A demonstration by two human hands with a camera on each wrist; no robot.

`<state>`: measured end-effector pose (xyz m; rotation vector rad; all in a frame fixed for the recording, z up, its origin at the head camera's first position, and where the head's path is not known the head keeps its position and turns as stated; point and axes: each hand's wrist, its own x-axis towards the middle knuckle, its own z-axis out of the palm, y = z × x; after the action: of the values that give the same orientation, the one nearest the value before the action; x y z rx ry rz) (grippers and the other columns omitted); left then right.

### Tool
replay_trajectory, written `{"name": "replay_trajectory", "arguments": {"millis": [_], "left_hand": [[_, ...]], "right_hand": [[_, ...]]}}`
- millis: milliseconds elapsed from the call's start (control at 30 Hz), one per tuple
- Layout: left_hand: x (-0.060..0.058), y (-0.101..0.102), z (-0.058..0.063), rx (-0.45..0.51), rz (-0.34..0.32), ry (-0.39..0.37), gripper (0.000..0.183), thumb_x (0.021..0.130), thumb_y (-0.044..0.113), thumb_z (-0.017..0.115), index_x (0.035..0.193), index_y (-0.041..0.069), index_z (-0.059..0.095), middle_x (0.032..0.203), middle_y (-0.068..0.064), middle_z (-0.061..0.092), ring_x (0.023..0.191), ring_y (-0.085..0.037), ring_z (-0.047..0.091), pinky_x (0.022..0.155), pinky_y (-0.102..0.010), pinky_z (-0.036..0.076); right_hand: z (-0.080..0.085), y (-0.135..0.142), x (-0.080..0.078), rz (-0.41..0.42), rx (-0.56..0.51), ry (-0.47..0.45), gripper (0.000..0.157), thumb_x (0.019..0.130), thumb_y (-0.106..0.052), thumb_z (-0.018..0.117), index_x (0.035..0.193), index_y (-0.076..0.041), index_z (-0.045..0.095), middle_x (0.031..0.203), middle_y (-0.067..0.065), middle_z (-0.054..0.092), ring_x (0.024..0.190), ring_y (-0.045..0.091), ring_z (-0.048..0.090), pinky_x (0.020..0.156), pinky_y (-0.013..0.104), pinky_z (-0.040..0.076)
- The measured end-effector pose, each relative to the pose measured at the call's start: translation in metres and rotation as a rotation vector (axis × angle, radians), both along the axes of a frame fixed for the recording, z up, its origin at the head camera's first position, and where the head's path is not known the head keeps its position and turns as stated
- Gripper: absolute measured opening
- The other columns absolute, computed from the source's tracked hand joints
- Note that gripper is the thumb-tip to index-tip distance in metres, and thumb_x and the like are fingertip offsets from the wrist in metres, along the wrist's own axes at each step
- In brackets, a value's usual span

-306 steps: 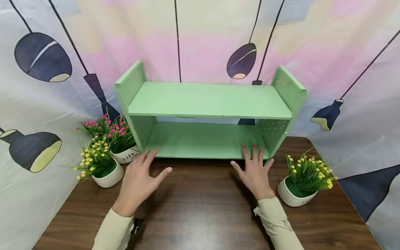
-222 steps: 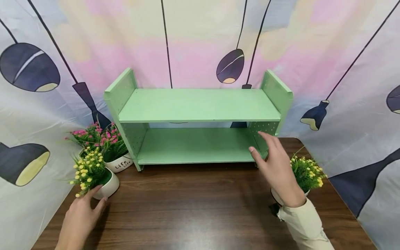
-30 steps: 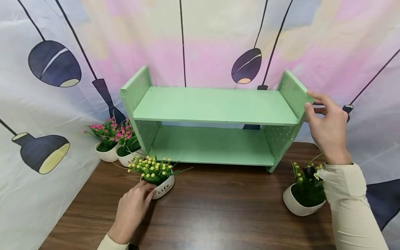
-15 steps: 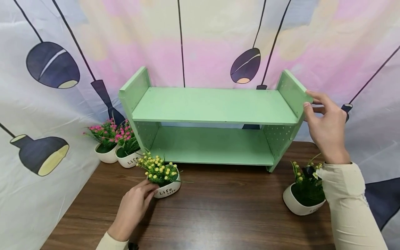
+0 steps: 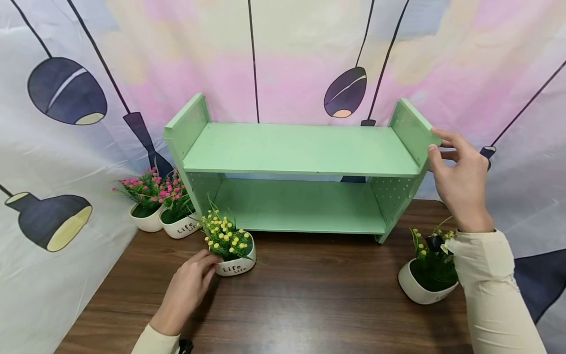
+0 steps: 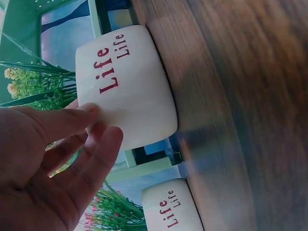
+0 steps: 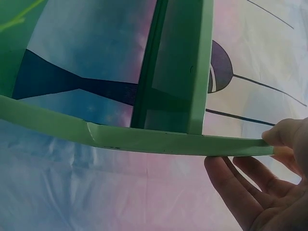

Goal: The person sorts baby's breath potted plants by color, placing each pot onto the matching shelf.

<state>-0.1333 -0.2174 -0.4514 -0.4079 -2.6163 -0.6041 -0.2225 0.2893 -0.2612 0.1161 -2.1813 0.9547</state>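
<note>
In the head view, my left hand (image 5: 187, 287) pinches the left rim of a white pot of yellow artificial flowers (image 5: 236, 267). The pot stands on the table before the shelf's left front corner, its "Life" lettering facing me. From the left wrist view, the thumb lies on the outside of the pot wall (image 6: 127, 86), and some fingertips are hidden behind the rim. My right hand (image 5: 464, 179) holds the upper front corner of the green two-tier shelf's (image 5: 300, 147) right side panel. The right wrist view has thumb and fingers on opposite faces of that panel (image 7: 178, 144).
Two white pots with pink flowers (image 5: 179, 227) stand left of the shelf. Another yellow-flowered pot (image 5: 424, 287) sits on the right, partly behind my right sleeve (image 5: 491, 275). A lamp-patterned cloth (image 5: 300, 59) hangs behind the brown wooden table (image 5: 309, 305).
Earlier, both hands lay at the shelf's front edge. My left hand has since brought the yellow-flowered pot rightward and turned its lettering forward. My right hand has moved up to the side panel.
</note>
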Motion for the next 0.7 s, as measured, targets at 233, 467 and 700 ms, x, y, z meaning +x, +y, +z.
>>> {"name": "replay_trajectory", "arguments": {"millis": [233, 467, 700], "left_hand": [[0.001, 0.0044, -0.002, 0.021, 0.011, 0.018, 0.022, 0.081, -0.003, 0.088, 0.093, 0.013, 0.078, 0.097, -0.002, 0.071, 0.081, -0.021, 0.071, 0.068, -0.045, 0.058], [-0.0009, 0.004, -0.0042, 0.026, 0.005, 0.068, 0.021, 0.079, -0.003, 0.089, 0.089, 0.012, 0.078, 0.091, 0.0, 0.071, 0.074, -0.014, 0.067, 0.063, -0.039, 0.056], [0.0003, 0.0031, -0.0028, 0.057, -0.019, 0.068, 0.02, 0.081, -0.003, 0.088, 0.092, 0.011, 0.08, 0.095, 0.001, 0.074, 0.084, -0.02, 0.074, 0.073, -0.043, 0.06]], "right_hand": [[0.001, 0.0005, 0.0012, 0.0, 0.0, -0.001, 0.038, 0.107, -0.017, 0.059, 0.145, -0.017, 0.066, 0.13, 0.022, 0.068, 0.088, -0.021, 0.051, 0.07, 0.0, 0.046], [0.0028, 0.0004, 0.0017, -0.004, 0.01, -0.015, 0.039, 0.108, -0.018, 0.059, 0.145, -0.016, 0.066, 0.131, 0.022, 0.067, 0.087, -0.022, 0.051, 0.069, 0.0, 0.046], [0.0033, 0.001, -0.0004, 0.011, 0.007, -0.032, 0.039, 0.108, -0.016, 0.058, 0.146, -0.014, 0.065, 0.129, 0.022, 0.066, 0.087, -0.021, 0.052, 0.068, 0.0, 0.046]]}}
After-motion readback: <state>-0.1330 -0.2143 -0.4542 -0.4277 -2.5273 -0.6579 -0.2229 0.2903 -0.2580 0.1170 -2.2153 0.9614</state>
